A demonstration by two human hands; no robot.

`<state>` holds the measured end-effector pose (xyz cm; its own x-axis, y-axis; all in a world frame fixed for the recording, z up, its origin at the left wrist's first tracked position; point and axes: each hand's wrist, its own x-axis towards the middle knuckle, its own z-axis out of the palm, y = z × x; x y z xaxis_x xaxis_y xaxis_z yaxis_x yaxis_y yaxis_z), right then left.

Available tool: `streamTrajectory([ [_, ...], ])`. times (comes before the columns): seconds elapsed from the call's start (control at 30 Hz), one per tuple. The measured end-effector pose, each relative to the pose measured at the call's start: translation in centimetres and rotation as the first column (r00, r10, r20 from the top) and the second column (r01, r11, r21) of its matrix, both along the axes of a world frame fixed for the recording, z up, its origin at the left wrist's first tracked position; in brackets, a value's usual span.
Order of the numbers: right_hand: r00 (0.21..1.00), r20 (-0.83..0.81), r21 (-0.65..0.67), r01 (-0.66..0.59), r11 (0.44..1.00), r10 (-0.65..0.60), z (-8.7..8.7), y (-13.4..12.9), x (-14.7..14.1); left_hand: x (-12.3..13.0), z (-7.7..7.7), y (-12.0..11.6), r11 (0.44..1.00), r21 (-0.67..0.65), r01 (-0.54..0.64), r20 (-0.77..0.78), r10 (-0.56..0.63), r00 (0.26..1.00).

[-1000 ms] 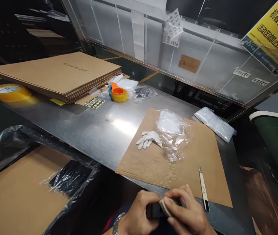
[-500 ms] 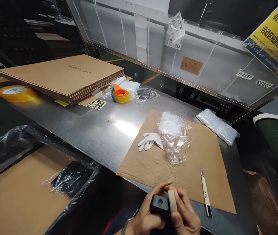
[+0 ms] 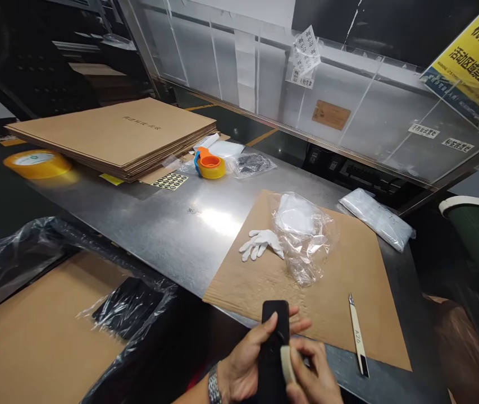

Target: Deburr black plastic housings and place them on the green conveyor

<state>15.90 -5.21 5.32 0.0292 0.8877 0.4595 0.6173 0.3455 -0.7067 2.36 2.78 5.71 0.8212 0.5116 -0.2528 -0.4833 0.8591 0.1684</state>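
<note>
A long black object [image 3: 273, 331] is held upright near the bottom centre, over the table's front edge. My left hand [image 3: 243, 362] grips it from the left, thumb on its face and some fingers showing behind it. In my right hand [image 3: 315, 373] a small beige block [image 3: 287, 365] is pinched against the black object's right side. Beyond my hands, a white glove [image 3: 261, 244] and a crumpled clear plastic bag with white contents [image 3: 300, 235] lie on a cardboard sheet [image 3: 349, 247]. A craft knife [image 3: 357, 336] marked A26 rests at the sheet's right.
Stacked cardboard [image 3: 113, 134], yellow tape rolls [image 3: 39, 164], an orange tape dispenser [image 3: 209, 161] and a sticker sheet [image 3: 170, 180] are at the table's [image 3: 159, 224] far left. A plastic-wrapped packet [image 3: 376, 219] lies back right. A plastic-lined box [image 3: 45, 325] stands lower left.
The black object has turned from end-on to show its long face. My left hand has opened out around it, and the beige block has moved slightly down and left with my right hand.
</note>
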Motion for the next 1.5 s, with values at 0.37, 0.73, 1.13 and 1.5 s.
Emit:
streamTrajectory([
  [0.37, 0.932, 0.248, 0.022, -0.279, 0.960, 0.265, 4.1, 4.0, -0.6, 0.2, 1.6, -1.1, 0.984, 0.146, 0.098, -0.342, -0.043, 0.939],
  [0.73, 0.890, 0.397, -0.195, -0.155, 0.968, 0.223, 5.4, 4.6, -2.4, 0.6, -0.1, 0.5, 0.995, 0.005, -0.101, -0.364, 0.096, 0.927],
  [1.13, 0.937, 0.347, 0.223, -0.106, 0.969, 0.023, 0.1, 0.8, -2.2, 0.9, 0.4, 1.3, 0.886, -0.464, 0.016, -0.060, -0.050, 0.997],
  [1.5, 0.899, 0.426, 0.219, 0.001, 0.976, -0.097, -3.4, 1.7, 3.4, -0.2, 1.4, 1.5, 0.913, -0.128, -0.387, -0.404, 0.308, 0.861],
])
